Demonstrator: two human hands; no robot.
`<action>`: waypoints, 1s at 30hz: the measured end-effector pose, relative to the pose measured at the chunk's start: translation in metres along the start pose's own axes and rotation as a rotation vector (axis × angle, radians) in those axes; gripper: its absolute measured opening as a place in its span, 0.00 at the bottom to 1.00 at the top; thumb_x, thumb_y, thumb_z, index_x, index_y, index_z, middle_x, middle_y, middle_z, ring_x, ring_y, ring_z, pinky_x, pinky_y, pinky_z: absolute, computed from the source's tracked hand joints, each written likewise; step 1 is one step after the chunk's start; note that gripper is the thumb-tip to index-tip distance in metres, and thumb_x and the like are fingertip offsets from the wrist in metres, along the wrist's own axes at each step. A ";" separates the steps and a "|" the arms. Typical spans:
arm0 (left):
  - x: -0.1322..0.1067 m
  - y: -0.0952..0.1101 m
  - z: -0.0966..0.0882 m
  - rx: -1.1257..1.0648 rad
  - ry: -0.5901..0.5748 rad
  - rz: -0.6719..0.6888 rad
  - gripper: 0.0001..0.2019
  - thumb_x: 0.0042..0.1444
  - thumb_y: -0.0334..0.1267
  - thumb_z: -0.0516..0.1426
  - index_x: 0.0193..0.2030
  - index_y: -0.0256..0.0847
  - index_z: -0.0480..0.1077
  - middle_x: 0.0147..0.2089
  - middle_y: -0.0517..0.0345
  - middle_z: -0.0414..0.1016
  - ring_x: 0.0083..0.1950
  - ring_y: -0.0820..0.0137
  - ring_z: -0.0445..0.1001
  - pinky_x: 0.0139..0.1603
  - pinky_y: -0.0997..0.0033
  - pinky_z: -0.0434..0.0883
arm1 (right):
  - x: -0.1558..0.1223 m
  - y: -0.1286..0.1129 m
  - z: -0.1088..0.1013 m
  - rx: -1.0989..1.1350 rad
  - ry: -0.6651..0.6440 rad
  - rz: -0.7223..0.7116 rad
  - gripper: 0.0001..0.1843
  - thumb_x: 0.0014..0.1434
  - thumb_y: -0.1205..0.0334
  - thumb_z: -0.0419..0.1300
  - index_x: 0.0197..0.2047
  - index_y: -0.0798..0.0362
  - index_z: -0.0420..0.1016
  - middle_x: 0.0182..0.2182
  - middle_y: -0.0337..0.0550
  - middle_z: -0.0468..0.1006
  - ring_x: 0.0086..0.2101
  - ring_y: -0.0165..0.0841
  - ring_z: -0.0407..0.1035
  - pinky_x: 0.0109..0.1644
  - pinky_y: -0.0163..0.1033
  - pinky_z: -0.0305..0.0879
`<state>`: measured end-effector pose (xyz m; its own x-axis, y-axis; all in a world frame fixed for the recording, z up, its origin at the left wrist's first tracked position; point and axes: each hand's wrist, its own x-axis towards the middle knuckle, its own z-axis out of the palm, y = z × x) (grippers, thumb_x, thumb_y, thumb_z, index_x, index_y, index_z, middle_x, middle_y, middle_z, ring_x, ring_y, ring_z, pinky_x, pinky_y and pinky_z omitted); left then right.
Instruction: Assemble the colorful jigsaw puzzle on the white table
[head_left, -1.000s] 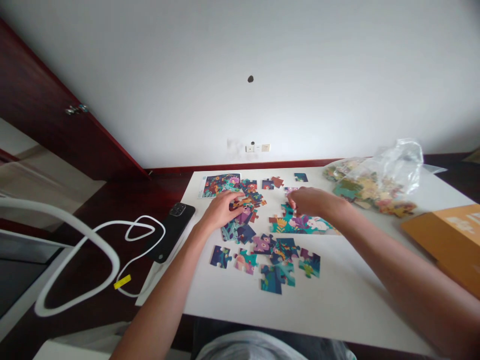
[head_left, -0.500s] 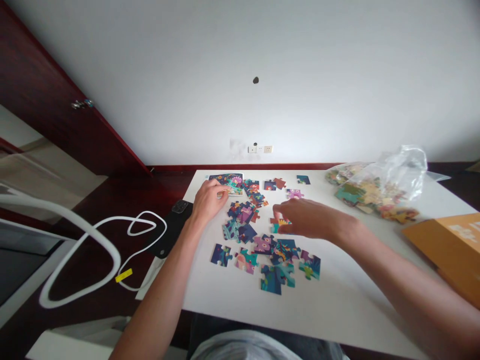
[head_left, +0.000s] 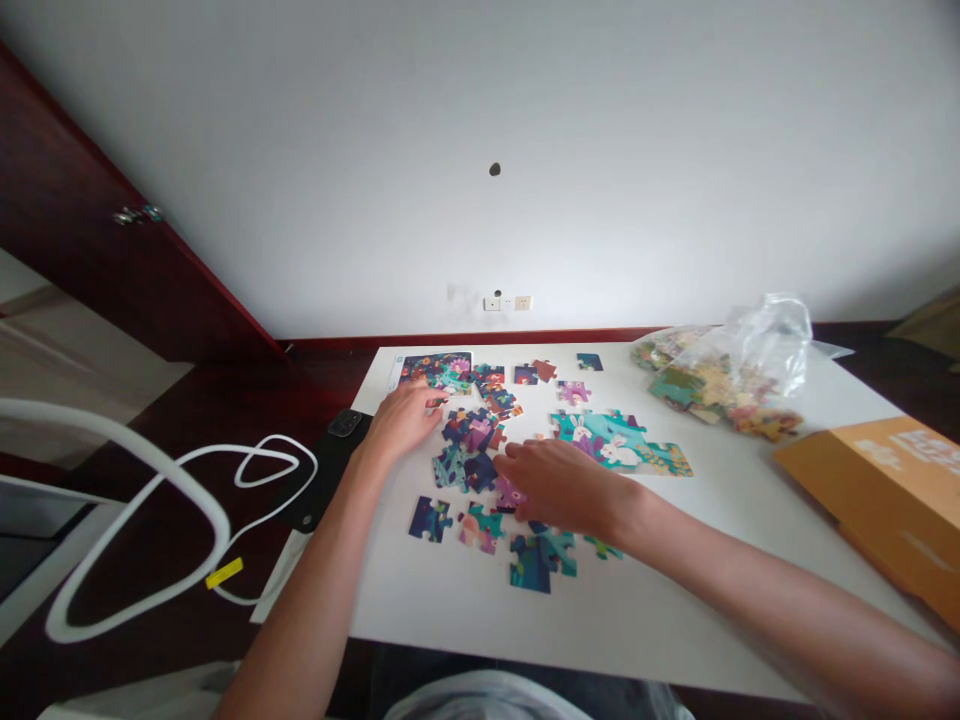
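My left hand (head_left: 407, 418) rests at the lower edge of the reference picture card (head_left: 454, 366), its fingers loosely bent and apart, with nothing seen in them. Over the loose jigsaw pieces reaches my right hand (head_left: 566, 487), thumb and fingers apart above a purple jigsaw piece (head_left: 509, 496); its fingertips are partly hidden. Just beyond that hand lies a joined section of puzzle (head_left: 619, 452) showing white rabbits on teal. A dark blue piece (head_left: 429, 520), a pink and teal piece (head_left: 481, 527) and a blue piece (head_left: 530, 563) lie nearer me.
A clear plastic bag (head_left: 769, 345) of more pieces sits at the back right, with an orange box (head_left: 870, 480) in front of it. On the left edge are a black phone-like object (head_left: 330, 450) and a white cable (head_left: 217, 520). Several pieces lie along the back.
My right hand has moved left and nearer to me, from the joined rabbit section to the loose pieces, uncovering that section. My left hand has drawn back slightly from the card. The view has shifted slightly.
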<state>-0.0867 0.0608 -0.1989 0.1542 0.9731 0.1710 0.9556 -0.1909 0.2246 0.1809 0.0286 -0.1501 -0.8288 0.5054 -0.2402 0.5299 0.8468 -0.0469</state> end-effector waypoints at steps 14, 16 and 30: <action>0.003 0.009 -0.004 -0.129 0.038 0.051 0.18 0.58 0.28 0.55 0.48 0.47 0.82 0.43 0.57 0.81 0.40 0.64 0.77 0.46 0.67 0.72 | -0.001 -0.003 0.003 -0.015 0.073 -0.006 0.17 0.63 0.62 0.65 0.54 0.59 0.76 0.45 0.56 0.81 0.41 0.46 0.79 0.39 0.45 0.68; 0.002 0.009 -0.005 -0.149 -0.004 0.047 0.17 0.58 0.28 0.55 0.47 0.48 0.82 0.45 0.58 0.83 0.40 0.64 0.78 0.46 0.67 0.72 | -0.001 -0.002 0.005 -0.013 0.087 -0.004 0.19 0.62 0.64 0.63 0.56 0.60 0.75 0.45 0.56 0.81 0.40 0.45 0.79 0.37 0.44 0.67; -0.002 0.006 -0.008 -0.154 -0.228 0.033 0.15 0.62 0.31 0.56 0.52 0.47 0.79 0.28 0.62 0.72 0.31 0.67 0.70 0.35 0.71 0.59 | 0.000 0.007 0.001 0.024 0.064 -0.013 0.15 0.64 0.61 0.65 0.53 0.56 0.76 0.44 0.52 0.82 0.42 0.42 0.80 0.40 0.40 0.71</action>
<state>-0.0828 0.0571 -0.1900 0.2534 0.9667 -0.0359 0.9025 -0.2229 0.3684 0.1849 0.0342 -0.1509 -0.8451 0.5045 -0.1769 0.5224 0.8496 -0.0729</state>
